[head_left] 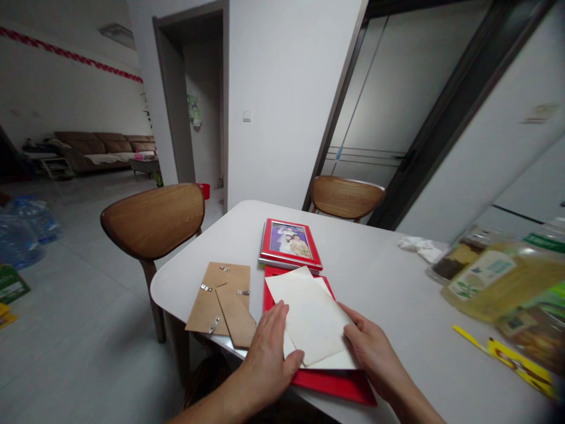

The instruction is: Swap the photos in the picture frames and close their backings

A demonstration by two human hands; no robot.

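Note:
A white sheet (315,318), blank side up, lies over a second white sheet (342,359) on a red picture frame (333,384). My right hand (371,347) pinches the top sheet's right edge, thumb on top. Along the left edge rests my left hand (271,347), its fingers stretched and thumb spread, touching the paper. Left of it is a brown backing board (200,306) with metal clips and a stand leg (236,318) angled across it. Beyond the sheets sits another red frame (315,256) with a photo (289,239) of people, apparently stacked on a further frame.
The white table (362,253) has a rounded left corner. On its right stand a bottle of yellow liquid (481,282), jars (459,253), crumpled tissue (421,247) and a yellow item (521,365). Wooden chairs (154,221) (346,197) flank the far sides.

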